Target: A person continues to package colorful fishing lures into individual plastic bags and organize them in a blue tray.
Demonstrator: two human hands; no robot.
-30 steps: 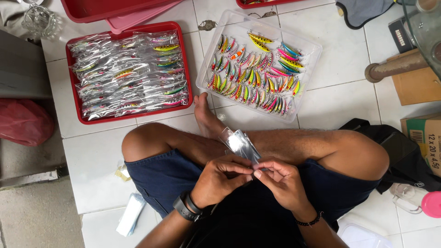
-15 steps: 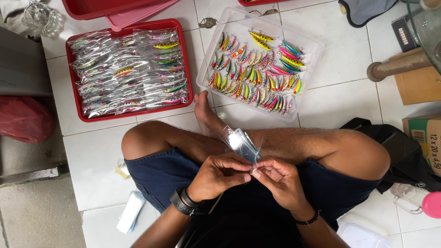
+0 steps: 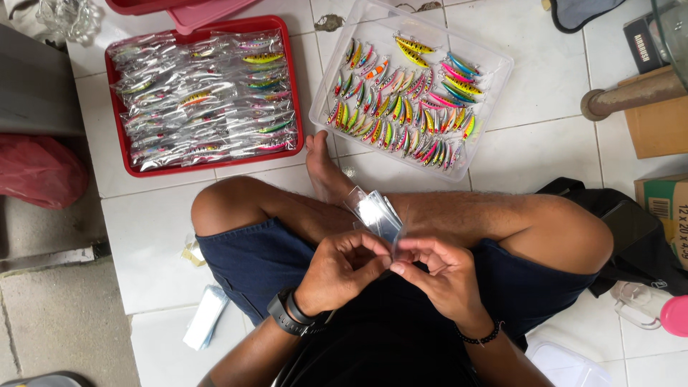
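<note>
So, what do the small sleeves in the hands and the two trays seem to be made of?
The sleeves look like thin clear plastic film: see-through and glossy. The red tray seems hard opaque plastic with a smooth moulded rim. The clear tray looks like rigid transparent plastic, since the floor tiles show through its wall.

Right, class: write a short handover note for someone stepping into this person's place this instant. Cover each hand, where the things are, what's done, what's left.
Left hand: pinching the lower end of a clear sleeve.
Right hand: fingertips on the same end; sleeve sticks up over the crossed legs.
Done: red tray, front left on the floor, is full of bagged lures.
Left: clear box, front right, holds many loose lures. Whether a lure is inside the held sleeve cannot be told.
</note>
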